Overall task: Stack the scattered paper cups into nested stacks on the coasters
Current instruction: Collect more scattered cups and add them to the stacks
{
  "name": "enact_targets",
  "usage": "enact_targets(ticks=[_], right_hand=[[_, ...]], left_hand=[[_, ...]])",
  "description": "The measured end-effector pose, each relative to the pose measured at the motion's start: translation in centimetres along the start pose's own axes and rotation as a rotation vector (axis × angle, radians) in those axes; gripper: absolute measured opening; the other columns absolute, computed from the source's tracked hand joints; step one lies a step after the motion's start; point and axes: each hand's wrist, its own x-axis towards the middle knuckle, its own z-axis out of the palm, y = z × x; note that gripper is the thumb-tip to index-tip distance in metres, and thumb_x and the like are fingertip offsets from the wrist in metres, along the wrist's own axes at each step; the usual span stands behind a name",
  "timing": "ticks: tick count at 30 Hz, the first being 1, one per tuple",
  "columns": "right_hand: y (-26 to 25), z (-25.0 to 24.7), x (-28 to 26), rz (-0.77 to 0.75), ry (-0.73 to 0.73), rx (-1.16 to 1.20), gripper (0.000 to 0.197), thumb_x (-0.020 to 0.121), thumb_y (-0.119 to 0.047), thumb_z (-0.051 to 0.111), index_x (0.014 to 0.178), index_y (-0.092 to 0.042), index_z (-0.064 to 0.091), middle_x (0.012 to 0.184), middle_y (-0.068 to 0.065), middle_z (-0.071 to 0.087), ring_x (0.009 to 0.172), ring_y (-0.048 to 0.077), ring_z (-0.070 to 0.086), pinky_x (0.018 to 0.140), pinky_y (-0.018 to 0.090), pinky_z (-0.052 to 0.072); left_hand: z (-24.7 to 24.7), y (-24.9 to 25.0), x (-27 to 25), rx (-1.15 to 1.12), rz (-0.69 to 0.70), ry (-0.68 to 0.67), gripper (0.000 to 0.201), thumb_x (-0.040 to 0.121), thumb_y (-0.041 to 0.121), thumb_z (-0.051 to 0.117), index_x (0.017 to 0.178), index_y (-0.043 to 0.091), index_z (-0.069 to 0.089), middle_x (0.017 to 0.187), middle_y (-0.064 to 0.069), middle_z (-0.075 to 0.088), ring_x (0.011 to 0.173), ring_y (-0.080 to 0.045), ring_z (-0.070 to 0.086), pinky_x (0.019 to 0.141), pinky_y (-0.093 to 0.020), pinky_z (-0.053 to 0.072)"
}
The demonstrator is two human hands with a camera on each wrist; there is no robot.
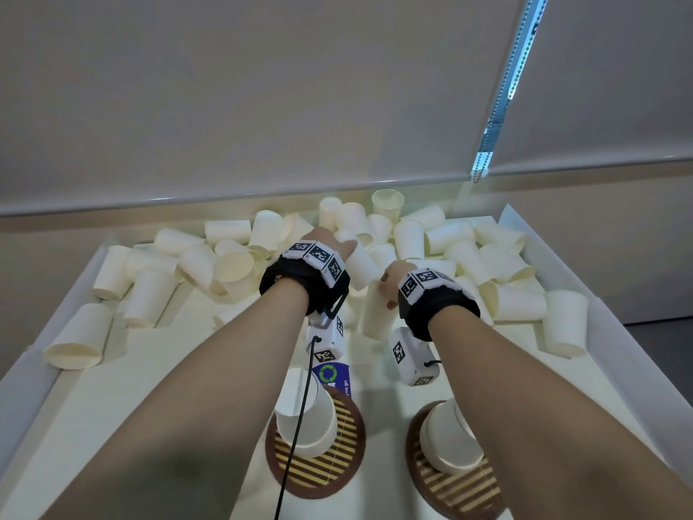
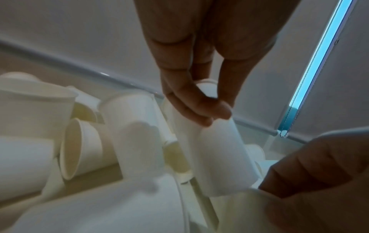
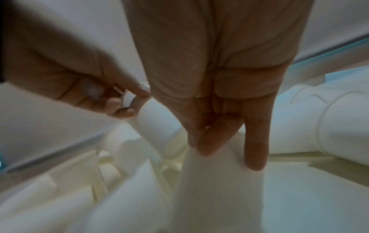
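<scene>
Both hands work at the near edge of a heap of white paper cups: the left hand (image 1: pixel 330 243) has its fingers (image 2: pixel 191 102) and thumb curled round the base end of one cup (image 2: pixel 219 154), which tilts down toward the cup the right hand (image 1: pixel 393 277) pinches by its upper wall, two fingers (image 3: pixel 255 141) pressed flat on the paper and the thumb on the other side. That second cup (image 1: pixel 377 313) stands near upright, mouth down as far as the head view shows; whether the two cups already touch cannot be told. Around the hands, the scattered cups (image 1: pixel 232 264) lie on their sides and across one another over the far half of a white walled tray (image 1: pixel 56 365). Nearer the person, two round slatted coasters (image 1: pixel 337 459) sit well apart from the heap, each carrying an inverted cup or short stack (image 1: pixel 450 441). A small card (image 1: pixel 332 373) with a green recycling mark lies just beyond the left coaster. The cups look very light and thin-walled, so a hard squeeze would probably dent them; a gentle hold near the stiffer base or rolled rim seems safest. Their smooth taper should let them nest easily, though a tilted cup may jam.
</scene>
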Motion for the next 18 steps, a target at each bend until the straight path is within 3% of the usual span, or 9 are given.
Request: enact_targets(ticks=[1, 3, 5, 7, 9, 13, 16, 18], right_hand=[[-0.2, -0.5, -0.3, 0.017, 0.016, 0.016, 0.034, 0.093, -0.013, 0.050, 0.124, 0.000, 0.055, 0.112, 0.020, 0.058, 0.105, 0.033, 0.061, 0.076, 0.038, 0.056], [-1.0, -1.9, -2.1, 0.025, 0.091, 0.033, 0.031, 0.095, -0.012, 0.043, 0.117, 0.004, 0.057, 0.094, 0.018, 0.054, 0.089, 0.031, 0.060, 0.050, 0.037, 0.045], [-1.3, -3.6, -3.6, 0.011, 0.178, 0.125, 0.030, 0.094, -0.009, 0.041, 0.113, 0.007, 0.058, 0.094, 0.019, 0.059, 0.076, 0.030, 0.058, 0.044, 0.028, 0.044], [-1.3, -5.0, -5.5, -0.006, 0.273, 0.284, 0.028, 0.092, -0.009, 0.040, 0.112, 0.003, 0.056, 0.106, 0.021, 0.064, 0.082, 0.035, 0.064, 0.060, 0.030, 0.055], [-1.4, -6.2, -7.4, -0.029, 0.427, 0.343, 0.024, 0.093, -0.013, 0.036, 0.105, -0.003, 0.054, 0.108, 0.023, 0.064, 0.092, 0.037, 0.065, 0.074, 0.038, 0.054], [-0.8, -8.2, -11.3, -0.174, 0.643, 0.360, 0.025, 0.098, -0.017, 0.033, 0.104, -0.003, 0.053, 0.102, 0.020, 0.062, 0.087, 0.031, 0.058, 0.073, 0.034, 0.044], [-0.4, -8.9, -14.0, -0.302, 0.580, 0.358, 0.021, 0.096, -0.020, 0.036, 0.089, -0.011, 0.053, 0.085, 0.014, 0.061, 0.078, 0.031, 0.060, 0.074, 0.039, 0.051], [-0.3, -8.9, -16.1, -0.348, 0.431, 0.317, 0.022, 0.097, -0.023, 0.037, 0.085, -0.013, 0.052, 0.075, 0.009, 0.056, 0.064, 0.026, 0.056, 0.065, 0.035, 0.051]], left_hand=[[-0.7, 0.0, -0.4, -0.032, 0.002, 0.025, 0.048, 0.083, 0.053, 0.055, 0.094, 0.006, 0.062, 0.085, -0.010, 0.063, 0.079, -0.028, 0.061, 0.072, -0.030, 0.048], [-2.5, 0.3, -2.3, -0.156, 0.002, 0.096, 0.054, 0.076, 0.063, 0.058, 0.093, 0.012, 0.059, 0.081, -0.004, 0.059, 0.077, -0.027, 0.058, 0.071, -0.030, 0.045], [-4.3, 0.8, -5.0, -0.303, 0.016, 0.154, 0.056, 0.069, 0.063, 0.067, 0.088, 0.011, 0.057, 0.077, -0.001, 0.057, 0.071, -0.022, 0.057, 0.063, -0.028, 0.046], [-5.4, 1.1, -7.4, -0.408, 0.031, 0.146, 0.061, 0.059, 0.056, 0.076, 0.093, 0.008, 0.059, 0.087, -0.005, 0.063, 0.076, -0.024, 0.062, 0.065, -0.032, 0.054], [-5.8, 1.6, -9.7, -0.346, 0.040, 0.087, 0.070, 0.057, 0.048, 0.079, 0.109, 0.009, 0.053, 0.103, -0.008, 0.061, 0.090, -0.027, 0.062, 0.075, -0.034, 0.055], [-5.4, 2.4, -14.6, -0.159, 0.055, -0.079, 0.094, 0.064, 0.033, 0.079, 0.137, 0.014, 0.023, 0.122, -0.009, 0.053, 0.105, -0.028, 0.058, 0.087, -0.032, 0.049], [-4.7, 2.8, -17.2, -0.092, 0.086, -0.165, 0.111, 0.064, 0.029, 0.082, 0.145, 0.015, 0.008, 0.126, -0.012, 0.052, 0.109, -0.031, 0.057, 0.091, -0.036, 0.048], [-4.4, 3.3, -18.8, -0.074, 0.114, -0.172, 0.115, 0.064, 0.028, 0.084, 0.146, 0.016, 0.004, 0.127, -0.012, 0.052, 0.110, -0.031, 0.057, 0.092, -0.038, 0.048]])
